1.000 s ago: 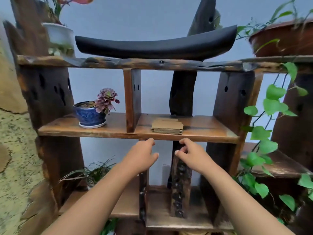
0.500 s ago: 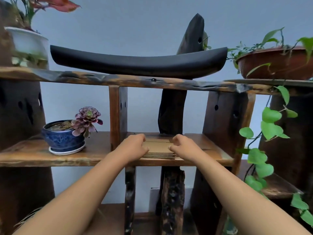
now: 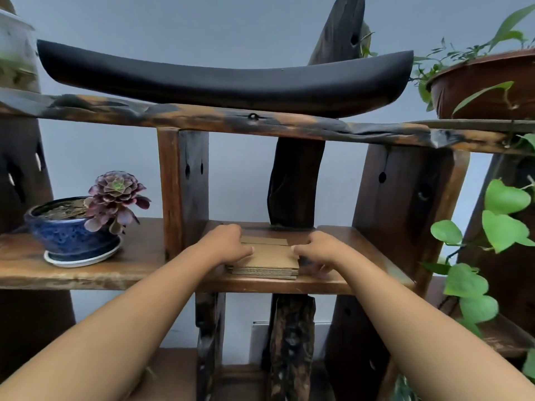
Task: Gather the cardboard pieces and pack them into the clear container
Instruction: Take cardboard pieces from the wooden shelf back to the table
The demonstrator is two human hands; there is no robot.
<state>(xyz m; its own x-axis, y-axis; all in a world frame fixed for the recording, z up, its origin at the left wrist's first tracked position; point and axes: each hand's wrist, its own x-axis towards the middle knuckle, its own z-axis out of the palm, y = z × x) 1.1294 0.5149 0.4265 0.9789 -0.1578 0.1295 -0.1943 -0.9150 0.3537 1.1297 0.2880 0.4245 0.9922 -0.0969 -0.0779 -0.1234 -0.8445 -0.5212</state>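
Note:
A flat stack of brown cardboard pieces [image 3: 267,260] lies on the middle wooden shelf [image 3: 341,282], near its front edge. My left hand [image 3: 224,241] clasps the stack's left side, thumb on top. My right hand [image 3: 317,250] clasps the right side, fingers curled down over the edge. The stack rests on the shelf between both hands. No clear container shows in this view.
A blue pot with a purple succulent [image 3: 81,224] stands on the shelf to the left, past a wooden upright [image 3: 182,192]. A black curved piece [image 3: 225,82] lies on the upper shelf. A brown planter [image 3: 486,82] and green vine leaves [image 3: 503,230] hang at right.
Both hands rose from below the shelf edge and closed on the two sides of the cardboard stack. The camera moved closer to the shelf.

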